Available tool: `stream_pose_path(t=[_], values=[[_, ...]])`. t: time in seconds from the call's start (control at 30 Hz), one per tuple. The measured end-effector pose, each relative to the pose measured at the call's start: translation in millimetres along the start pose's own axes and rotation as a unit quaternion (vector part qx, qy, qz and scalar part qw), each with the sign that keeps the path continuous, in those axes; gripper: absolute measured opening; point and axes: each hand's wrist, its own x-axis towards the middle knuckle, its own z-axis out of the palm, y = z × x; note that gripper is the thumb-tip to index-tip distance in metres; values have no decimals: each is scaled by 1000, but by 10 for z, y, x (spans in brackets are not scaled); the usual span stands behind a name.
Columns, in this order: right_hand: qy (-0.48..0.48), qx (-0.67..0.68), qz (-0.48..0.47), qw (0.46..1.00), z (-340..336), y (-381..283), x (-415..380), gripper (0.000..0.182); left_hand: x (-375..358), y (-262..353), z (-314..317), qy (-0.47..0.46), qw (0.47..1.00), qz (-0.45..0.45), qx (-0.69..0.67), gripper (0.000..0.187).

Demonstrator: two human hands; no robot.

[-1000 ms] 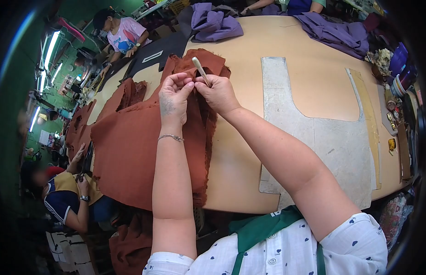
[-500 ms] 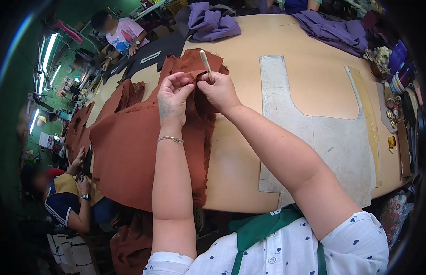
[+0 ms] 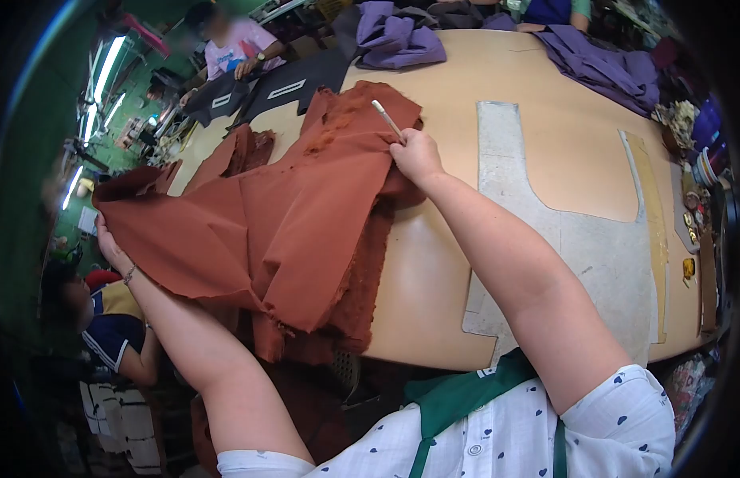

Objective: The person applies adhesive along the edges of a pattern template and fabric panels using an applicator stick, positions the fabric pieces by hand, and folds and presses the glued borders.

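A rust-brown cloth panel (image 3: 250,215) is stretched between my two hands, over a stack of similar cloth with frayed edges. My left hand (image 3: 109,243) is far out to the left and holds the panel's left edge, with part of the fingers behind the cloth. My right hand (image 3: 418,155) is closed on the panel's upper right edge. A thin pale stick, like a pen (image 3: 386,117), points up and left out of the right hand.
A grey flat template (image 3: 561,231) lies on the table (image 3: 418,279) at right. Purple cloth (image 3: 394,40) lies at the back, with dark pieces (image 3: 294,84) beside it. Two co-workers (image 3: 238,48) (image 3: 119,334) are at left, another (image 3: 553,12) at the back.
My left hand has moved from beside my right hand to the far left, and the top panel is now lifted and spread. My right hand has shifted slightly right. The view has shifted a little.
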Motion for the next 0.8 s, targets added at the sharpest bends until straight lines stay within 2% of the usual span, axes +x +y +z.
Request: stream_pose_path(t=[0.1,0.13,0.2,0.23,0.3,0.37,0.43,0.47,0.53,0.6,0.63,0.67,0.7,0.73,0.77,0.8], values=[[124,32,-59,990,90,-96,-108,26,2,29,201,56,963,233,123,28],[119,51,-95,987,82,-220,-176,39,-271,-145,566,14,960,249,124,29],[19,211,-99,972,-15,-775,-511,50,-732,-632,1252,-71,947,275,152,28],[-84,261,-134,952,-34,-972,-666,60,-832,-800,1418,-112,935,285,179,25],[-194,279,-187,922,-180,-1377,-1083,74,-1016,-978,1712,-177,951,216,130,24],[-236,239,-167,927,-95,-1533,-1225,79,-1038,-1005,1796,-186,954,214,100,21],[-170,199,-182,948,73,-1479,-1162,56,-1041,-990,1828,-193,956,214,53,20],[-183,191,-181,947,138,-1460,-1099,46,-1125,-1000,1828,-151,959,229,68,18],[-211,176,-179,945,184,-1506,-930,28,-1624,-1116,1953,-26,906,379,189,14],[-208,182,-177,945,179,-1633,-791,20,-2178,-1426,1915,-125,819,476,295,9],[-210,184,-177,944,184,-1679,-724,18,-2477,-1517,1950,-205,778,436,404,12],[-227,185,-154,944,204,-1697,-661,18,-2612,-1679,1908,-209,702,454,507,19],[-246,184,-131,943,242,-1705,-596,18,-2628,-1774,1874,-185,683,483,515,24],[-244,136,-146,949,190,-1785,-589,18,-2541,-1790,1828,-133,676,448,570,22],[-307,183,-47,933,107,-1798,-621,17,-2445,-1789,1761,-78,665,407,621,21],[-282,127,-98,946,86,-1808,-648,17,-2381,-1830,1632,-75,667,342,658,22]])
